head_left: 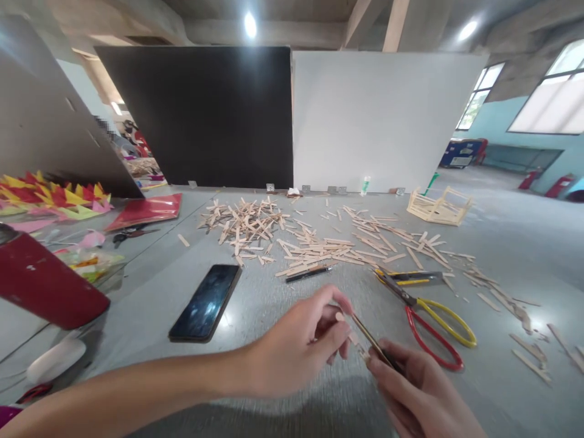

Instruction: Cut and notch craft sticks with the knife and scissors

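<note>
My left hand [301,350] is closed in a pinch on a small pale wooden craft stick [354,338], whose rounded end shows above the thumb. Close beside it, my right hand [417,383] is wrapped around a slim dark-and-gold tool [364,330]. The tool slants up toward my left fingers, and its kind is not clear. The stick's lower end reaches the right fingertips; whether they grip it too, I cannot tell. Scissors with one red and one yellow handle [426,310] lie just beyond my right hand. A black pen [309,274] rests beyond my left.
Loose craft sticks [319,249] are strewn across the grey table. A smartphone [205,302] lies left of centre, with a red bottle [50,274] and white mouse [57,359] farther left. A small stick frame [440,207] stands back right. Black and white boards [387,121] rise behind.
</note>
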Motion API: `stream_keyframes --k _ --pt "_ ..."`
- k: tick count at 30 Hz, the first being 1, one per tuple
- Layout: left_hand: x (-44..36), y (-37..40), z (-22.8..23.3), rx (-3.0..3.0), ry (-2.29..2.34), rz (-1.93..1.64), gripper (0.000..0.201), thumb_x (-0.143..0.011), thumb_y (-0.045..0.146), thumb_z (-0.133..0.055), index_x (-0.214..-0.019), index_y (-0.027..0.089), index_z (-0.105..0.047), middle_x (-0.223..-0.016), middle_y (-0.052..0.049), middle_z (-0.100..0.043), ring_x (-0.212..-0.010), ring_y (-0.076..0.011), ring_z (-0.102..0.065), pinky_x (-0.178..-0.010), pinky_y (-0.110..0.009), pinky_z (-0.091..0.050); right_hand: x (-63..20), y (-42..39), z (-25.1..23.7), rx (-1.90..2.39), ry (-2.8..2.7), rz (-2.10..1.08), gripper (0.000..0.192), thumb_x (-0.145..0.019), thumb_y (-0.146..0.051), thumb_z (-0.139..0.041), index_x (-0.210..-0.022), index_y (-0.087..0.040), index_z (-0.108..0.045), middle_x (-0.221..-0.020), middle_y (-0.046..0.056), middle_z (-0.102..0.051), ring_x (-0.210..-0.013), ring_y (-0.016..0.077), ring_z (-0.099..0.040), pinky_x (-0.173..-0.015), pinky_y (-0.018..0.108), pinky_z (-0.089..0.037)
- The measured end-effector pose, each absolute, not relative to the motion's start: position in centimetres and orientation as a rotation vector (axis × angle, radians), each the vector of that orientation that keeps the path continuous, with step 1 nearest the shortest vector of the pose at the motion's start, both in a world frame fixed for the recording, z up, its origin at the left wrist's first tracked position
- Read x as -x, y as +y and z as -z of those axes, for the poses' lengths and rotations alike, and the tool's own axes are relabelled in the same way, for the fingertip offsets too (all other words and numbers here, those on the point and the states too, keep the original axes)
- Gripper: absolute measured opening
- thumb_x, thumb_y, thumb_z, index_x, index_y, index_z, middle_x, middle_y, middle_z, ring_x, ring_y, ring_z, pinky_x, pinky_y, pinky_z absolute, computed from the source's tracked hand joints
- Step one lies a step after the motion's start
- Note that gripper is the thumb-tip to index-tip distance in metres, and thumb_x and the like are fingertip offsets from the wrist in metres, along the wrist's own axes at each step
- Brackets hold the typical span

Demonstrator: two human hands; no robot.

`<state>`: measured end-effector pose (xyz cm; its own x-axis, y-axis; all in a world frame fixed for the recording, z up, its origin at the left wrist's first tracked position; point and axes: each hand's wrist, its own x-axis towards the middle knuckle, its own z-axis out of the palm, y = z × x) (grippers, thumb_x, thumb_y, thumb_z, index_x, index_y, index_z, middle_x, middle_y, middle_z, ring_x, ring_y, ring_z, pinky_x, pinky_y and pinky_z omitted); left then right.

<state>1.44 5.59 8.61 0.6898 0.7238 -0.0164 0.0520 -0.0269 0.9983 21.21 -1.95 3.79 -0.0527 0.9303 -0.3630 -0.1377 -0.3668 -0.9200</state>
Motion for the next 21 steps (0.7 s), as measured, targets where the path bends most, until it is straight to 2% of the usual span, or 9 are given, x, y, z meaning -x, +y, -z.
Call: stream_keyframes --k 3,7,10,12,14,15,17,19,21 --pt "-2.3 5.1 -7.2 -1.321 0.667 -0.75 0.038 -0.099 0.049 -0.066 -0.111 0.024 -0.04 -0.082 0.004 -0.059 -0.064 -0.0108 -0.052 -0.06 -0.023 -0.043 -21.2 -1.7 -2.7 1.368 -0.839 -1.5 0.051 -0.081 -0.069 -0.079 -0.088 -0.022 -0.06 -0.055 -0.013 -0.028 -0.043 0.0034 -0.017 -0.034 0.011 -0.024" --pt "-3.4 5.0 -5.5 -1.288 0.69 -0.624 0.049 -0.083 0.058 -0.081 -0.089 0.015 -0.06 -0.075 0.001 -0.057 -0.058 -0.0089 -0.05 -0.05 -0.02 -0.041 -21.1 -1.7 -1.3 1.392 -1.008 -1.454 0.052 -0.084 -0.071 -0.075 -0.087 -0.022 -0.056 -0.056 -0.011 -0.043 -0.035 0.0011 -0.029 -0.033 0.013 -0.027" --pt "-3.6 5.5 -4.7 -1.27 0.717 -0.593 0.05 -0.084 0.061 -0.078 -0.084 0.014 -0.062 -0.07 0.002 -0.057 -0.054 -0.0087 -0.051 -0.047 -0.019 -0.043 -21.3 -1.6 -0.8 1.396 -1.096 -1.44 0.053 -0.09 -0.073 -0.065 -0.097 -0.022 -0.057 -0.053 -0.012 -0.044 -0.033 0.0034 -0.033 -0.032 0.014 -0.03" --pt "-3.5 5.7 -4.2 -1.248 0.728 -0.64 0.046 -0.09 0.06 -0.072 -0.094 0.017 -0.058 -0.081 0.0 -0.061 -0.056 -0.0096 -0.059 -0.045 -0.018 -0.046 -21.4 -1.5 -1.1 1.386 -1.073 -1.39 0.056 -0.093 -0.073 -0.06 -0.119 -0.024 -0.054 -0.053 -0.015 -0.036 -0.036 0.0074 -0.033 -0.033 0.017 -0.038" --pt "-3.2 5.7 -3.5 -1.214 0.75 -0.677 0.042 -0.097 0.06 -0.062 -0.102 0.02 -0.051 -0.096 -0.003 -0.063 -0.057 -0.0117 -0.067 -0.04 -0.018 -0.047 -21.6 -1.4 -1.8 1.406 -1.065 -1.3 0.059 -0.096 -0.07 -0.058 -0.134 -0.027 -0.045 -0.058 -0.014 -0.036 -0.04 0.0091 -0.034 -0.035 0.019 -0.042" --pt "-3.1 5.6 -3.0 -1.209 0.77 -0.685 0.041 -0.099 0.06 -0.059 -0.103 0.021 -0.049 -0.099 -0.003 -0.064 -0.057 -0.0125 -0.069 -0.038 -0.017 -0.046 -21.7 -1.3 -2.1 1.423 -1.081 -1.247 0.056 -0.097 -0.067 -0.058 -0.134 -0.028 -0.045 -0.061 -0.014 -0.039 -0.042 0.0088 -0.036 -0.037 0.018 -0.042" --pt "-2.9 5.4 -2.1 -1.224 0.819 -0.668 0.039 -0.101 0.06 -0.055 -0.103 0.021 -0.048 -0.086 0.0 -0.064 -0.05 -0.0118 -0.066 -0.035 -0.015 -0.043 -21.8 -1.2 -2.6 1.441 -1.138 -1.156 0.044 -0.099 -0.062 -0.059 -0.125 -0.027 -0.051 -0.067 -0.01 -0.05 -0.043 0.0074 -0.042 -0.04 0.017 -0.042" --pt "-2.8 5.1 -1.4 -1.241 0.845 -0.637 0.04 -0.102 0.06 -0.053 -0.1 0.02 -0.051 -0.066 0.004 -0.059 -0.045 -0.0115 -0.061 -0.035 -0.014 -0.041 -22.0 -1.1 -2.9 1.415 -1.184 -1.082 0.035 -0.1 -0.056 -0.059 -0.119 -0.027 -0.055 -0.081 -0.003 -0.062 -0.049 0.0084 -0.049 -0.044 0.019 -0.047" --pt "-2.8 5.0 -1.2 -1.228 0.828 -0.608 0.043 -0.102 0.061 -0.05 -0.096 0.019 -0.053 -0.063 0.003 -0.059 -0.044 -0.0112 -0.06 -0.037 -0.015 -0.041 -22.3 -1.0 -2.9 1.371 -1.237 -0.977 0.03 -0.099 -0.048 -0.063 -0.121 -0.027 -0.058 -0.095 0.002 -0.069 -0.058 0.0108 -0.057 -0.051 0.021 -0.054"
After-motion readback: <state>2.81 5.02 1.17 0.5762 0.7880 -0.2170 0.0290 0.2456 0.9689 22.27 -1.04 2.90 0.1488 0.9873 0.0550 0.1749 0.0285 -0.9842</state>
